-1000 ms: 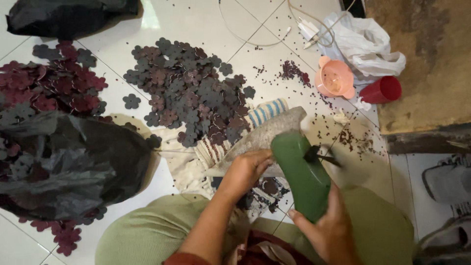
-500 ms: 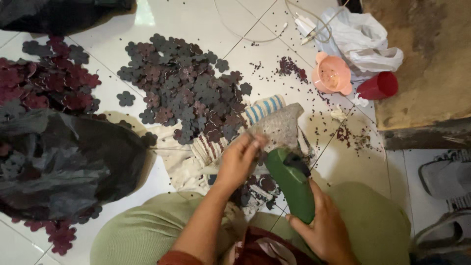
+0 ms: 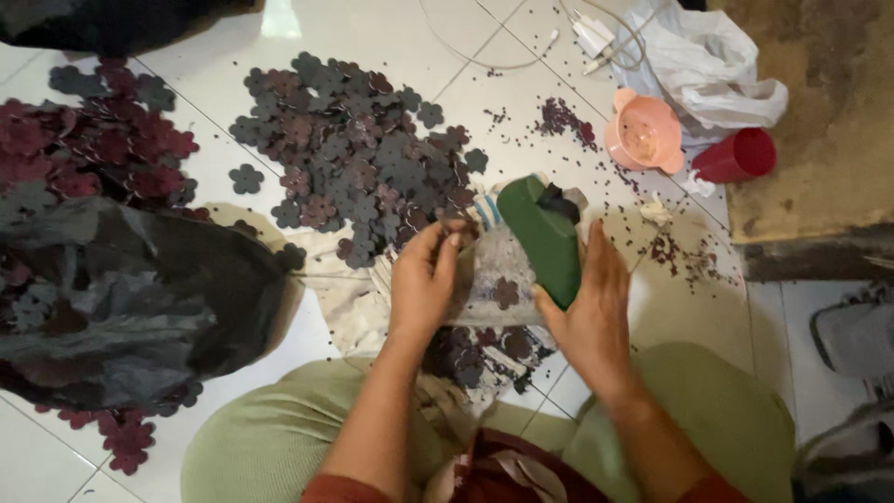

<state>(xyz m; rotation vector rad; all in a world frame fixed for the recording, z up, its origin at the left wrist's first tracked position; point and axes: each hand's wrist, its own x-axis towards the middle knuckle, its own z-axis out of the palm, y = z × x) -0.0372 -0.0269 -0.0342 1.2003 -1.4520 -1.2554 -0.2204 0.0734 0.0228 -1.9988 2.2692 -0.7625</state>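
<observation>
At the centre of the frame the right hand [image 3: 589, 312] wraps its fingers around a green hand tool [image 3: 543, 239], apparently a punch, held tilted with its dark head toward the top of the frame. Just left of it, the left hand [image 3: 424, 279] pinches the edge of a pale, glittery sheet [image 3: 498, 279] between thumb and fingertips, fingers closed on it; one dark flower-shaped cutout [image 3: 506, 292] lies on that sheet close beside the tool. Sheet and tool sit over a light cloth [image 3: 345, 298] spread on the tiled floor [image 3: 391, 37].

Much looks already cut: a big heap of dark flower shapes [image 3: 363, 154] fills the upper middle, a maroon heap [image 3: 102, 149] lies at upper left, and tiny punched scraps [image 3: 563, 116] speckle the floor toward the upper right. More flowers lie under the hands. How much uncut material is left I cannot tell; the black plastic bag [image 3: 121, 307] at left hides its contents. A pink bowl [image 3: 643, 130] and red cup [image 3: 736, 154] stand at upper right.
</observation>
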